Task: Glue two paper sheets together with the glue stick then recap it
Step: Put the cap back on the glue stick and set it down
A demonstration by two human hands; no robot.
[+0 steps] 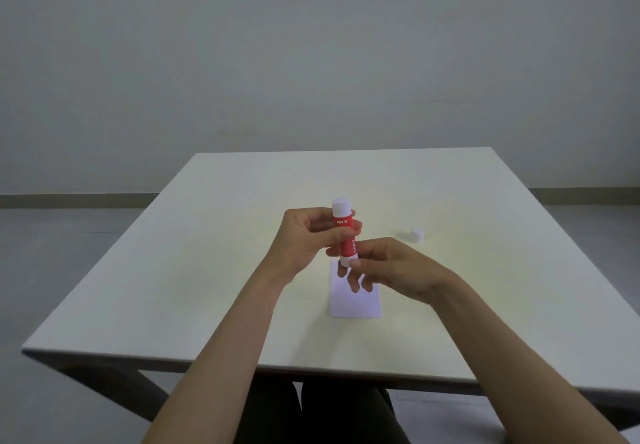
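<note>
The person's arms were bare, with no sleeves to be seen. The left hand (pixel 306 235) and right hand (pixel 391 268) wore nothing. Dark trousers (pixel 311 412) covered the legs.

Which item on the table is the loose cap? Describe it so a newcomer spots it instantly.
Start at the pale table. Right of the hands holding the red glue stick, a small white cap sits alone on the bare surface. Unlike the flat paper, it is a stubby cylinder, untouched.

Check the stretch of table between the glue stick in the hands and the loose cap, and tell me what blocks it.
Nothing visible does. The cap lies alone on the table, off to the right of the glue stick, which the left hand holds by its body and the right hand by its base. The paper lies nearer, under the hands.
</note>
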